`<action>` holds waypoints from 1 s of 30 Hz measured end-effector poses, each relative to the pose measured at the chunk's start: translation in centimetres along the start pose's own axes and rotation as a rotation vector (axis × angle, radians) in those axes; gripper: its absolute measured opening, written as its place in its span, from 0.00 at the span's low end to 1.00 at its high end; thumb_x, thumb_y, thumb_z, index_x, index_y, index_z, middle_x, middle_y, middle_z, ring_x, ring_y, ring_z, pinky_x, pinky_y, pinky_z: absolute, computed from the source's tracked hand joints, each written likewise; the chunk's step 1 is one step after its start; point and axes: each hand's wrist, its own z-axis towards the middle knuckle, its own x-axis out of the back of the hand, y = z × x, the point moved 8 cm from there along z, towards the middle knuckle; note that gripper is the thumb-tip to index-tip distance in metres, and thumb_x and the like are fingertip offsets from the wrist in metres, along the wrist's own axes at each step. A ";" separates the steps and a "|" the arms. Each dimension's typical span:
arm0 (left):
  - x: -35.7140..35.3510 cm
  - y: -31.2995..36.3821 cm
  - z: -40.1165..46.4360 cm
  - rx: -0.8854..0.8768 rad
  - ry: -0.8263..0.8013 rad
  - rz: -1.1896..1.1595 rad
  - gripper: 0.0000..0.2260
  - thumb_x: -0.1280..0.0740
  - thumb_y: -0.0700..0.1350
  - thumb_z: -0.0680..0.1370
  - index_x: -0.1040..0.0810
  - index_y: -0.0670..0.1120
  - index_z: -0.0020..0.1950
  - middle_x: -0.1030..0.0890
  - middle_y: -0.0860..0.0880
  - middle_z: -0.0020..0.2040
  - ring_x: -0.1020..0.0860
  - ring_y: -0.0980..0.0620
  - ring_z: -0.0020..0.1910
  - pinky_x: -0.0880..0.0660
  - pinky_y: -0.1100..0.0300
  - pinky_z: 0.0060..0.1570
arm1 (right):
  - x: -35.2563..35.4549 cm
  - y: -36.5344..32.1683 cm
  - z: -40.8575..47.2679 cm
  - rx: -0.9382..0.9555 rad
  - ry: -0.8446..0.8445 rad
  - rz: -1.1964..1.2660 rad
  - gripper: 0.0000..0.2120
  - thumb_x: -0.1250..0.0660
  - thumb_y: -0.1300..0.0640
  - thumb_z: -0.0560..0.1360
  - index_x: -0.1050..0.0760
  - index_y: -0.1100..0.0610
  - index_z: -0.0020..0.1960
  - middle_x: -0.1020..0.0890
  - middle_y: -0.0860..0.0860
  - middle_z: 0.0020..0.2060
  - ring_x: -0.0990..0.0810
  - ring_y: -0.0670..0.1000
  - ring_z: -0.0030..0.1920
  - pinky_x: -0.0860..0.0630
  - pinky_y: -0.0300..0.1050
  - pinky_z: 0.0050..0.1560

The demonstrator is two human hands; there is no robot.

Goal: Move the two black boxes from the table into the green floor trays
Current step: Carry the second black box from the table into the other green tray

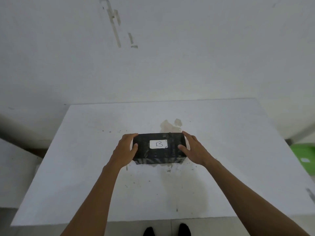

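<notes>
Between the two hands sits one black box [158,148], resting on the white table [85,167]. One box is all that shows; it carries one white label [158,144] on its top, marked with a hand-drawn letter B. Shiny tape wraps its sides.

The left hand [126,149] lies against the left end of the box, fingers reaching along the far corner and the thumb pressed on the top near the edge. The right hand [191,147] mirrors it at the right end, fingers spread along the far corner and thumb on the top beside the label. Both hands are opened wide and pressed inward against the box ends, clasping it between them. Whether the box is lifted off the table cannot be told; its near bottom edge looks to meet the surface.

Just beyond the right hand's fingertips, one brownish stain [170,126] marks the table, and small dark specks scatter around the box. Well off to the right of the right hand, past the table edge and lower down, one green tray [305,159] shows in part. Below the forearms, beyond the near table edge, two dark shoes [184,229] stand on the floor.
</notes>
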 end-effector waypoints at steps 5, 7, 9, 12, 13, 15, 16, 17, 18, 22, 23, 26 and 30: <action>-2.0 -1.9 2.0 0.032 -0.065 -0.106 0.27 0.35 0.52 0.80 0.39 0.52 0.77 0.36 0.47 0.77 0.31 0.46 0.73 0.29 0.51 0.66 | -1.6 0.3 0.9 -0.073 0.050 0.102 0.34 0.39 0.41 0.81 0.49 0.48 0.81 0.34 0.56 0.76 0.29 0.60 0.71 0.29 0.58 0.70; -3.2 -2.4 2.4 0.060 -0.086 -0.167 0.30 0.35 0.54 0.79 0.42 0.53 0.78 0.36 0.47 0.76 0.31 0.45 0.72 0.28 0.51 0.66 | -2.0 0.7 1.3 -0.091 0.077 0.147 0.34 0.39 0.40 0.80 0.48 0.46 0.81 0.31 0.55 0.73 0.27 0.59 0.69 0.28 0.56 0.67; -4.2 -3.0 2.6 0.087 -0.093 -0.218 0.31 0.35 0.56 0.79 0.44 0.54 0.79 0.37 0.47 0.77 0.31 0.45 0.72 0.27 0.50 0.65 | -2.2 1.0 1.5 -0.102 0.114 0.186 0.33 0.38 0.39 0.80 0.47 0.44 0.80 0.29 0.55 0.71 0.26 0.59 0.67 0.27 0.55 0.65; -5.2 -4.1 2.7 0.132 -0.077 -0.322 0.33 0.35 0.59 0.78 0.47 0.58 0.79 0.37 0.49 0.77 0.32 0.48 0.71 0.27 0.51 0.65 | -2.7 1.1 1.9 -0.092 0.156 0.279 0.33 0.37 0.40 0.80 0.47 0.44 0.80 0.27 0.53 0.71 0.24 0.57 0.66 0.25 0.55 0.66; -5.5 -4.4 2.7 0.147 -0.074 -0.369 0.34 0.34 0.59 0.77 0.48 0.58 0.79 0.36 0.50 0.77 0.31 0.49 0.70 0.25 0.53 0.63 | -2.8 1.2 2.1 -0.090 0.169 0.314 0.33 0.37 0.40 0.80 0.47 0.44 0.80 0.27 0.52 0.70 0.24 0.55 0.65 0.25 0.54 0.66; -6.0 -4.8 2.6 0.198 -0.074 -0.490 0.35 0.33 0.58 0.77 0.48 0.59 0.79 0.33 0.51 0.75 0.27 0.52 0.64 0.22 0.65 0.53 | -3.1 1.5 2.3 -0.097 0.181 0.395 0.34 0.36 0.41 0.80 0.47 0.44 0.80 0.29 0.49 0.70 0.25 0.52 0.64 0.25 0.47 0.65; -6.2 -4.9 2.5 0.231 -0.077 -0.558 0.35 0.33 0.57 0.77 0.48 0.59 0.79 0.32 0.50 0.73 0.25 0.53 0.62 0.21 0.68 0.49 | -3.3 1.5 2.3 -0.109 0.176 0.461 0.33 0.36 0.42 0.80 0.46 0.44 0.80 0.29 0.48 0.70 0.24 0.50 0.63 0.24 0.42 0.61; -6.5 -4.8 2.4 0.261 -0.076 -0.623 0.34 0.33 0.56 0.78 0.47 0.59 0.79 0.31 0.49 0.73 0.24 0.52 0.61 0.20 0.66 0.48 | -3.6 1.5 2.3 -0.126 0.168 0.546 0.32 0.35 0.42 0.80 0.45 0.44 0.79 0.28 0.48 0.69 0.23 0.49 0.62 0.23 0.36 0.57; -6.7 -4.5 2.2 0.286 -0.070 -0.680 0.32 0.34 0.55 0.78 0.46 0.59 0.79 0.30 0.48 0.72 0.24 0.50 0.62 0.19 0.60 0.51 | -3.8 1.5 2.3 -0.143 0.163 0.638 0.30 0.34 0.43 0.80 0.43 0.43 0.77 0.27 0.48 0.68 0.21 0.46 0.60 0.21 0.34 0.51; -6.2 -3.1 1.9 0.312 -0.036 -0.781 0.27 0.37 0.51 0.81 0.43 0.59 0.77 0.31 0.46 0.72 0.26 0.44 0.66 0.22 0.43 0.61 | -3.8 1.1 1.9 -0.227 0.217 0.884 0.22 0.34 0.46 0.80 0.36 0.41 0.72 0.23 0.49 0.64 0.18 0.47 0.57 0.17 0.39 0.42; -5.8 -2.6 2.0 0.301 -0.041 -0.784 0.26 0.37 0.51 0.81 0.42 0.60 0.77 0.31 0.46 0.71 0.26 0.44 0.66 0.22 0.43 0.60 | -3.7 1.1 1.6 -0.242 0.230 0.914 0.21 0.35 0.46 0.81 0.35 0.40 0.71 0.23 0.49 0.63 0.18 0.48 0.57 0.17 0.40 0.42; -4.9 -0.6 2.5 0.223 -0.096 -0.753 0.24 0.38 0.50 0.82 0.42 0.60 0.76 0.30 0.46 0.70 0.24 0.45 0.64 0.19 0.47 0.55 | -2.9 1.5 0.1 -0.273 0.251 0.968 0.17 0.37 0.45 0.81 0.34 0.38 0.69 0.21 0.48 0.61 0.17 0.49 0.56 0.17 0.41 0.39; -5.5 3.2 2.8 0.126 -0.198 -0.713 0.23 0.39 0.50 0.82 0.42 0.59 0.75 0.31 0.44 0.70 0.23 0.43 0.63 0.19 0.45 0.56 | -0.4 3.5 -2.8 -0.302 0.332 0.953 0.17 0.37 0.43 0.81 0.33 0.38 0.68 0.22 0.47 0.61 0.18 0.50 0.57 0.17 0.43 0.41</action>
